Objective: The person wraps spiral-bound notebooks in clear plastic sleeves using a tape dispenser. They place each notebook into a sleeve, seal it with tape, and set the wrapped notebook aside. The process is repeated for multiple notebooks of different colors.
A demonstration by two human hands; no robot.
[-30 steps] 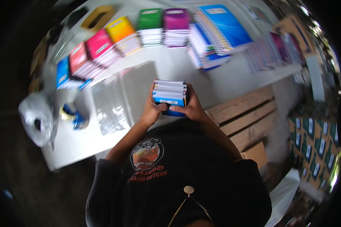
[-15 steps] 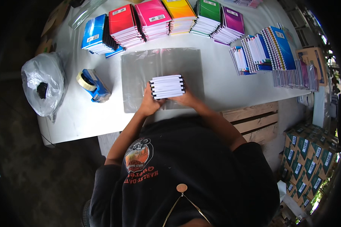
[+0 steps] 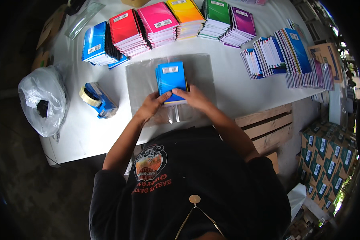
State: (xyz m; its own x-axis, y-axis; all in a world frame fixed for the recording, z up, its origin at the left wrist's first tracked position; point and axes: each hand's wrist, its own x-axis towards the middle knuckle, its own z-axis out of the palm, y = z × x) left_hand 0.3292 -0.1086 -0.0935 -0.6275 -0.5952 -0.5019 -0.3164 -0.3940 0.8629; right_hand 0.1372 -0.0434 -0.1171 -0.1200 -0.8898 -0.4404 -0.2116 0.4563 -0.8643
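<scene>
Wide fisheye head cam looks down, w/ wearer's shirt [image 3: 224, 180] close & white tbl [image 3: 80, 138] beyond.

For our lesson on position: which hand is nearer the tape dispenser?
Left. The left hand, on the held notebooks, is right of the tape dispenser; the right hand, also on them, is farther right.

Stack of notebooks [image 3: 171, 80]: lower covers hidden under the blue top one; count can't be made. Left hand [image 3: 150, 105], right hand [image 3: 194, 97]: most fingers out of sight around the stack. Plastic sheet [image 3: 200, 74]: middle covered; can't tell from here whether the stack touches it. Desk [image 3: 228, 82], near edge: partly lost behind a dark shirt [image 3: 200, 168]. Far edge: tan ring [image 3: 135, 3] and a notebook pile [image 3: 255, 1] cut off by the view. Far left corner: dark object [image 3: 75, 6], also cut off, kind unclear. Labels on covers: too small to read.
</scene>
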